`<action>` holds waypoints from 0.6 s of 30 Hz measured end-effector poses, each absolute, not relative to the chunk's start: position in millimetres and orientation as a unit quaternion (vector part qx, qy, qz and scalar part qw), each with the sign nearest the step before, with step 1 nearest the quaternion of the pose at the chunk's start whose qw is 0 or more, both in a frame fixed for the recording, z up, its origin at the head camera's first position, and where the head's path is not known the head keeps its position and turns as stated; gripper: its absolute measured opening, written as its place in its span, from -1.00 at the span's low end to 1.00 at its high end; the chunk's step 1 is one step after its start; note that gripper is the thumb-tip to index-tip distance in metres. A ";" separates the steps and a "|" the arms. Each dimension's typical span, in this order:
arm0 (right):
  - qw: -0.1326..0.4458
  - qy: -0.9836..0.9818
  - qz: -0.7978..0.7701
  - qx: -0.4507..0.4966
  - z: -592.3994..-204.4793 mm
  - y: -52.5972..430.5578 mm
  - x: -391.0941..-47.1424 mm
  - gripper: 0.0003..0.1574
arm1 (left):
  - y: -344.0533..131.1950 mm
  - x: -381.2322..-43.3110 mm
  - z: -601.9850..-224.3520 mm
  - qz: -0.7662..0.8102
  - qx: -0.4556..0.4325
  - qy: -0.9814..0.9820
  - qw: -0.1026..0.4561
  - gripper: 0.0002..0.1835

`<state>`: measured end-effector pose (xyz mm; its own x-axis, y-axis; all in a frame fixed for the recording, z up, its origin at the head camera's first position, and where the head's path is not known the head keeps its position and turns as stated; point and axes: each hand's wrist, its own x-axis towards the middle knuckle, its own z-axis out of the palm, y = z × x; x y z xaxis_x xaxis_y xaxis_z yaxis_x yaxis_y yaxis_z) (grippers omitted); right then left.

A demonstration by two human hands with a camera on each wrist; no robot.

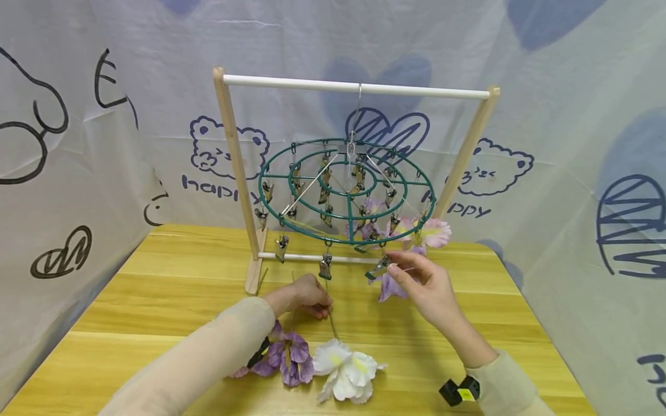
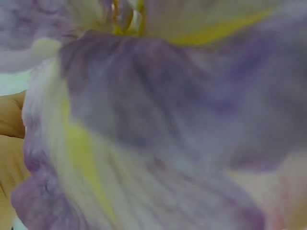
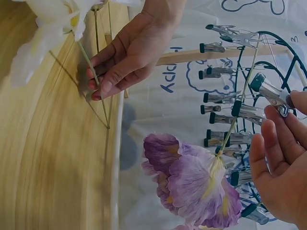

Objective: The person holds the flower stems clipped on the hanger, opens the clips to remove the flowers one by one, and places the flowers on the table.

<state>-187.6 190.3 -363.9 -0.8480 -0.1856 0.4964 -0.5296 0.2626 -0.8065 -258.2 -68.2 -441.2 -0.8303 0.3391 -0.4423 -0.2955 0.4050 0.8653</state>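
Note:
My left hand (image 1: 307,296) pinches the thin green stem of a white artificial flower (image 1: 346,372), whose bloom lies toward me over the table. In the right wrist view the stem (image 3: 99,86) runs between thumb and fingers. My right hand (image 1: 426,286) grips a metal clip with green tips (image 3: 269,91), which hangs from the front right of a green ring hanger (image 1: 351,218). Behind that hand, a purple flower (image 3: 196,179) hangs by its stem among the clips. Purple petals (image 2: 144,96) fill most of the left wrist view.
The hanger hooks onto the white rod (image 1: 291,84) of a wooden stand. Several clips dangle from its rings, and a pink flower (image 1: 434,233) is at the right. A purple flower (image 1: 291,358) lies beside the white one on the table (image 1: 130,300). Printed cloth surrounds everything.

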 end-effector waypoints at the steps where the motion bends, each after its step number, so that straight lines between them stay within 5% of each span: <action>1: 0.153 -0.779 0.563 0.229 -364.2 190.4 -187.7 -0.67 | -68.2 -258.0 -440.1 0.543 0.014 0.788 0.289 -0.84; 18: 0.176 -0.754 0.592 0.224 -369.0 190.9 -191.1 -0.58 | -72.2 -257.1 -420.4 0.564 0.027 0.796 0.218 -0.84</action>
